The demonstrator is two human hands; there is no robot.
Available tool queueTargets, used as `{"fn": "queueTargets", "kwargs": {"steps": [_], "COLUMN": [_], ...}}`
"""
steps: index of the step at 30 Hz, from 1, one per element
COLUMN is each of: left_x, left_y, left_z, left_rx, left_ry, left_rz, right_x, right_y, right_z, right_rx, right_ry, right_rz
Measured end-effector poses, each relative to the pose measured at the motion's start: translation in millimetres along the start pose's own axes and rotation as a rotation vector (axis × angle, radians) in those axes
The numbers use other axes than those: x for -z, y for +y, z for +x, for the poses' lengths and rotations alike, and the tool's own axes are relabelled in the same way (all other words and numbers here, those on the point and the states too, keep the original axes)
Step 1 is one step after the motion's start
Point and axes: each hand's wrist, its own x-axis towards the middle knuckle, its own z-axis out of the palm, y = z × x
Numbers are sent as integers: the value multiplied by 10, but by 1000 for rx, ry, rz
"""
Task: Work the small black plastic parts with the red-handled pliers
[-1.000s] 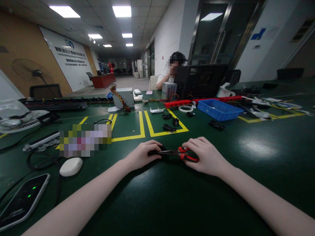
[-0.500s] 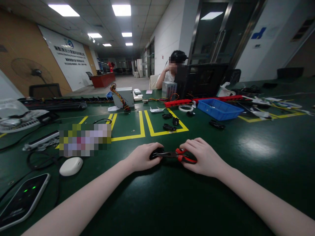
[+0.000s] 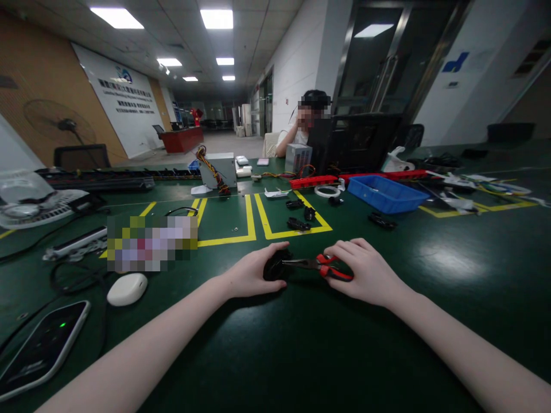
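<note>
In the head view, my left hand point(image 3: 253, 271) curves around a dark bundle, apparently a coiled black cable point(image 3: 278, 266), with thumb and index finger spread to either side of it. Needle-nose pliers point(image 3: 307, 263) with red and black handles are gripped in my right hand point(image 3: 365, 269). Their jaws point left and the tips reach the bundle; whether they pinch it I cannot tell. Beyond my hands, several similar black cable bundles point(image 3: 298, 223) lie inside a yellow-taped outline on the green table point(image 3: 275, 355).
A blue tray point(image 3: 385, 198) stands at the right, with another black bundle point(image 3: 381, 221) before it. On the left lie a phone point(image 3: 43, 350), a white rounded case point(image 3: 127, 289) and cables. A power supply point(image 3: 219, 171) stands farther back. Across the table sits a person point(image 3: 297, 135).
My left thumb and index finger have spread farther apart, so more of the black bundle shows. The pliers and my right hand have shifted slightly right. The whole view has also moved a little.
</note>
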Motion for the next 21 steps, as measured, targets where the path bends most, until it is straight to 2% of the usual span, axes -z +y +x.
{"fn": "queueTargets", "kwargs": {"steps": [8,15,21], "left_x": [13,-25,-56], "left_y": [35,77,107], "left_z": [7,7,19], "left_rx": [20,77,63], "left_ry": [-16,-58,-31], "left_rz": [24,270,449], "right_x": [-14,-5,-13], "right_y": [-27,-62,-101], "right_z": [-6,-11,-6], "right_rx": [16,54,54], "right_ry": [-2,-14,-30], "right_rz": [29,36,39]}}
